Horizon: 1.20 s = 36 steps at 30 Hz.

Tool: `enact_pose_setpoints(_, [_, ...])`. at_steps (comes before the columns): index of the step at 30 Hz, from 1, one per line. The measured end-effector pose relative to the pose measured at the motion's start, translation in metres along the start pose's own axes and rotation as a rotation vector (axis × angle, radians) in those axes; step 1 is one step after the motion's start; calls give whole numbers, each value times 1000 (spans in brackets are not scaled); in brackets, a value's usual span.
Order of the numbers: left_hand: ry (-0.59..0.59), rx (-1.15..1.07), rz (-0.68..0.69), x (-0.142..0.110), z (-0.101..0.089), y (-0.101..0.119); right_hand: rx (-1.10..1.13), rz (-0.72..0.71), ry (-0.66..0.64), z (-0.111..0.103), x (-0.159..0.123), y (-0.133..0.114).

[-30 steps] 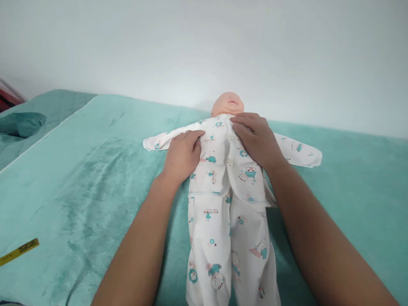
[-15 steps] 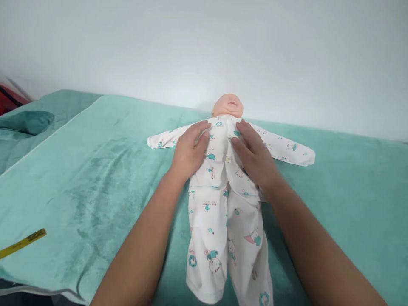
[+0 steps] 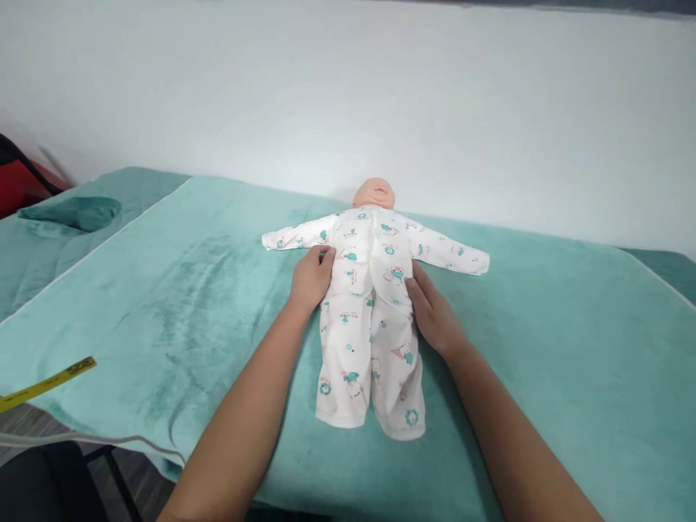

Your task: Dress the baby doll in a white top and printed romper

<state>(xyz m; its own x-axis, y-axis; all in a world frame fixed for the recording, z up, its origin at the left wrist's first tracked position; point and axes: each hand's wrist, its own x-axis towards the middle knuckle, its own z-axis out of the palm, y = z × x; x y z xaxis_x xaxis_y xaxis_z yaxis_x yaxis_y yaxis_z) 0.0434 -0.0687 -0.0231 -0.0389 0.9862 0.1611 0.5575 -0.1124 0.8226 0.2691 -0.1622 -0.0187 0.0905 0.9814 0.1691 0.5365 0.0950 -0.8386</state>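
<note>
A baby doll (image 3: 374,194) lies on its back on a teal towel (image 3: 179,290), dressed in a white printed sleepsuit (image 3: 370,290) with the sleeves spread sideways. My left hand (image 3: 311,278) rests flat against the doll's left flank below the sleeve, fingers together and extended. Against the opposite flank lies my right hand (image 3: 429,308), fingers stretched along the suit's edge. Neither hand holds anything.
A yellow tape measure (image 3: 46,383) lies at the towel's near left edge. A folded teal cloth (image 3: 73,212) sits at the far left beside something red (image 3: 16,185). A white wall rises behind the bed.
Both hands slid down from the doll's chest to its sides at waist height. The view pulled back, so the whole suit and the towel's front edge show.
</note>
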Motion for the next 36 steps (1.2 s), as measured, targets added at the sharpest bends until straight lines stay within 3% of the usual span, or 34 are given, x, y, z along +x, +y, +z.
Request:
enact_pose_setpoints(7, [92, -285, -35, -10, -6, -6, -102, -57, 135, 1, -32, 10])
enact_pose_setpoints(13, [90, -139, 27, -32, -14, 0, -349, -136, 156, -1, -52, 11])
enact_pose_setpoints(18, [-73, -65, 126, -105, -33, -4, -286, -136, 208, -3, -58, 2])
enact_pose_setpoints(21, [-157, -67, 205, -162, -47, -14, -142, -208, 267, -1, -86, -9])
enact_pose_setpoints(24, [-206, -104, 293, -203, -57, -22, -128, -384, 261, 12, -128, -28])
enact_pose_setpoints(28, [-180, -19, 344, -223, -57, -21, -390, -510, 178, 47, -170, -51])
enact_pose_setpoints(32, [-112, 246, 400, -225, -47, -15, -547, -429, 245, 72, -175, -61])
enact_pose_setpoints(36, [-38, 416, 426, -228, -37, -11, -547, -393, 230, 76, -166, -67])
